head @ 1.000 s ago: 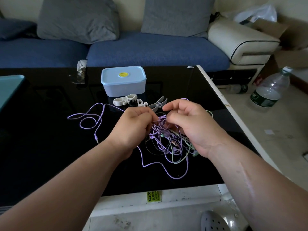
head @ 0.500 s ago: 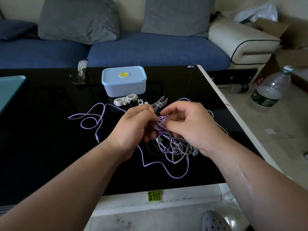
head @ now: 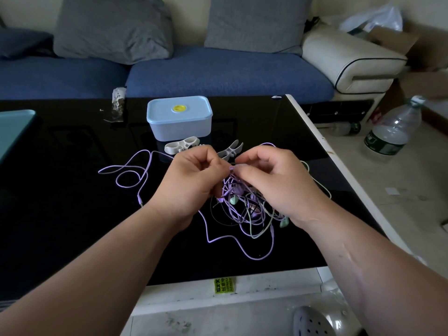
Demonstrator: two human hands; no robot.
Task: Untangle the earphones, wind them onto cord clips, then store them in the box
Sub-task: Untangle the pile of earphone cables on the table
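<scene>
A knot of purple, pale green and dark earphone cords [head: 244, 209] lies on the black glass table [head: 60, 214]. My left hand [head: 189, 183] and my right hand [head: 274, 183] pinch purple strands at the top of the knot, fingertips nearly touching. One purple cord loops away to the left [head: 131, 170] and ends in a plug. Behind my hands lie a white cord clip [head: 180, 146] and a grey one [head: 230, 150]. Further back stands the light blue box [head: 179, 117], its lid on with a yellow dot.
A blue sofa with grey cushions [head: 218, 76] runs along the table's far side. A crumpled wrapper [head: 118, 105] lies far left of the box, a teal object [head: 12, 132] at the left edge. A water bottle [head: 392, 132] stands on the floor at right.
Both hands have lifted slightly and moved a little toward the box, pulling the top of the knot up. The long purple loop at left has stayed put.
</scene>
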